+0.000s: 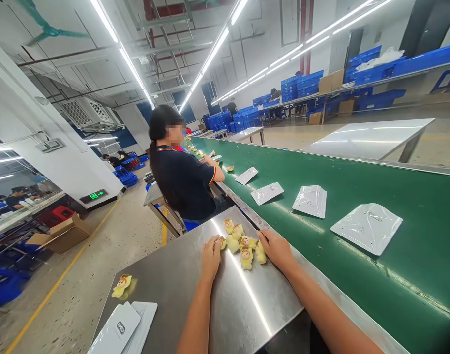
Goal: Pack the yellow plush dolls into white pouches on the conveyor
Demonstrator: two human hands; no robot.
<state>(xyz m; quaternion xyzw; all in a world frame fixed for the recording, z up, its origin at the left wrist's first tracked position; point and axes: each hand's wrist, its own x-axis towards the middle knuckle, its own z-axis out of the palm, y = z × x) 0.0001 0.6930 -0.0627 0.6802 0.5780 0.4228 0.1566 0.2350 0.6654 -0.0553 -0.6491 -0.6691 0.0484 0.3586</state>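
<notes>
A cluster of several small yellow plush dolls point(246, 257) with printed faces lies on the steel table point(176, 280). My left hand point(211, 256) is at the cluster's left side, fingers bent and together against one doll point(223, 243). On the other side my right hand point(277, 250) curls its fingers over a doll point(260, 252) beside the conveyor edge. Both hands rest low at the tabletop, and their fingertips are partly hidden. Another yellow doll point(122, 286) lies alone at the table's left edge.
White packets point(116, 329) are stacked at the table's near left corner. A green conveyor belt point(394, 187) runs along the right, carrying several silvery-white pouches point(367, 228). A co-worker point(182, 172) sits ahead at the belt. Blue crates point(289, 89) stand far back; an open carton point(60, 233) is on the left.
</notes>
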